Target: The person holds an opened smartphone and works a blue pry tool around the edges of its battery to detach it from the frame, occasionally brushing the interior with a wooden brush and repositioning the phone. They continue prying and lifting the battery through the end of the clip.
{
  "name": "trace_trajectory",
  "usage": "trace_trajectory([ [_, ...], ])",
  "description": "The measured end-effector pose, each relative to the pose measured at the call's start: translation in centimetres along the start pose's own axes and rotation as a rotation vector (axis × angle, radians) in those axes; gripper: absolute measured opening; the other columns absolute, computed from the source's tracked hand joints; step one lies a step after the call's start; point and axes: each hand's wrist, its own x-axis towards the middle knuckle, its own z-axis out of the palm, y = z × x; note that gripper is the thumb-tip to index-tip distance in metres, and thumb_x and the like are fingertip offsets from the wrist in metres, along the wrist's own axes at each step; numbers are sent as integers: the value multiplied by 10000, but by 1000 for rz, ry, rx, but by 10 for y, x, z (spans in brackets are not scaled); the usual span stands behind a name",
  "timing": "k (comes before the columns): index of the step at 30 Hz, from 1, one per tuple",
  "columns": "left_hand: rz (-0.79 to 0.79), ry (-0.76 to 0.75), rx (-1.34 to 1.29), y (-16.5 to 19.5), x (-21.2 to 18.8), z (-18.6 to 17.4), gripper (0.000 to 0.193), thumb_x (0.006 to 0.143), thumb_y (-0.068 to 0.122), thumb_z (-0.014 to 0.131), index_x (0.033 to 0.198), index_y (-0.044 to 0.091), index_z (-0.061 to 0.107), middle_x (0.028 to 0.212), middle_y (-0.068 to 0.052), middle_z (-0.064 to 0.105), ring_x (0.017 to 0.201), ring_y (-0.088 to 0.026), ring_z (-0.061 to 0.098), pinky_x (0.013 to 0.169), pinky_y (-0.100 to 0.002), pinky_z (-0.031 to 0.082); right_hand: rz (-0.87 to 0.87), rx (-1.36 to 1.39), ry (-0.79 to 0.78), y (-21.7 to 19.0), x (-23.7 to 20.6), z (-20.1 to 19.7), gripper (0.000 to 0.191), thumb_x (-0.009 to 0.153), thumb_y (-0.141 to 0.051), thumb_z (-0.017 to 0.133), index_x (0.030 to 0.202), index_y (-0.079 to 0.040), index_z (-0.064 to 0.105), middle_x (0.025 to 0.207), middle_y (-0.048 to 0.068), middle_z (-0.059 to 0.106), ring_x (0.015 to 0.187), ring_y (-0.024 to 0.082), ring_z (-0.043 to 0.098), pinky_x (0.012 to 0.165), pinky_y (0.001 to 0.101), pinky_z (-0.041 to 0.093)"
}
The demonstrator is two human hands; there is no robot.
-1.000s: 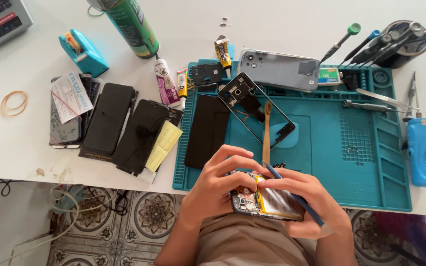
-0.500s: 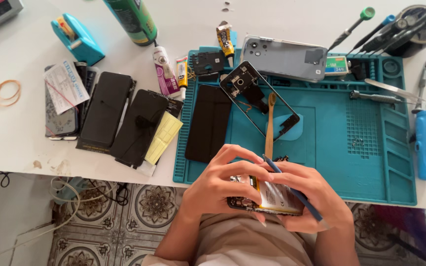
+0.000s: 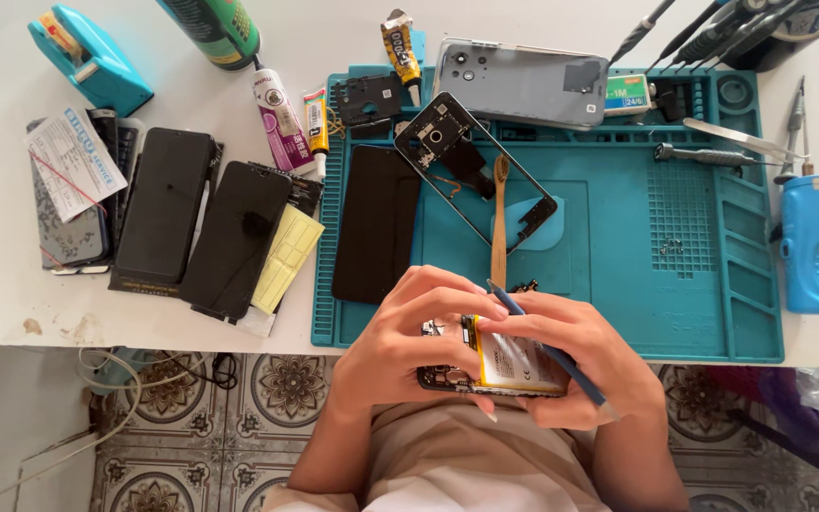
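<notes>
Blue pry tool (image 3: 552, 356) pinched in my right hand (image 3: 575, 365), left hand (image 3: 409, 332) fingers gripping the opened phone (image 3: 485, 370). I'd keep it shallow beside the battery (image 3: 516, 365).

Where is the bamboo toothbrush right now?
The bamboo toothbrush lies upright mid-mat in the head view, its head over the phone frame, just above the left hand.

Bamboo brush (image 3: 499, 223) and phone frame (image 3: 474, 169) block the mat (image 3: 618, 246) ahead.

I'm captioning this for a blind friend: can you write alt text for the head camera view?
Two hands, left hand and right hand, hold an opened phone with its battery exposed; the right also holds a blue tool. Behind lie a teal repair mat, phone parts and glue tubes.
</notes>
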Motion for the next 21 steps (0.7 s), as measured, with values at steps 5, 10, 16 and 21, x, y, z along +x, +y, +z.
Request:
trace_trajectory([
  [5, -48, 27, -4, -1, 2, 0, 472, 687, 396, 955, 1001, 171, 684, 1279, 6, 668, 1224, -244, 632, 1027, -400, 492, 8, -5, 7, -1, 2, 1, 777, 545, -144, 744, 1310, -52, 647, 1225, 172, 707, 1011, 324, 742, 850, 366, 593],
  [10, -35, 23, 25, 0, 1, 0, 466, 666, 405, 960, 973, 172, 699, 1273, -1, 666, 1223, -251, 628, 1021, -405, 505, 19, 9, 7, -1, 0, 1, 782, 545, -148, 748, 1315, -56, 647, 1220, 166, 705, 1006, 319, 739, 849, 364, 591],
  [16, -23, 28, 18, -3, 0, 1, 455, 670, 416, 960, 907, 169, 660, 1266, -1, 669, 1227, -256, 629, 989, -395, 521, 35, -11, -2, -1, -1, 1, 792, 537, -158, 747, 1316, -56, 650, 1236, 167, 705, 1026, 322, 743, 862, 364, 587],
  [21, -19, 36, 31, -4, -1, 1, 475, 662, 426, 964, 888, 159, 643, 1255, -2, 672, 1221, -259, 628, 1004, -411, 526, 31, -7, -5, -1, 0, 0, 798, 537, -165, 746, 1322, -56, 649, 1253, 173, 702, 1044, 329, 745, 882, 369, 588],
])
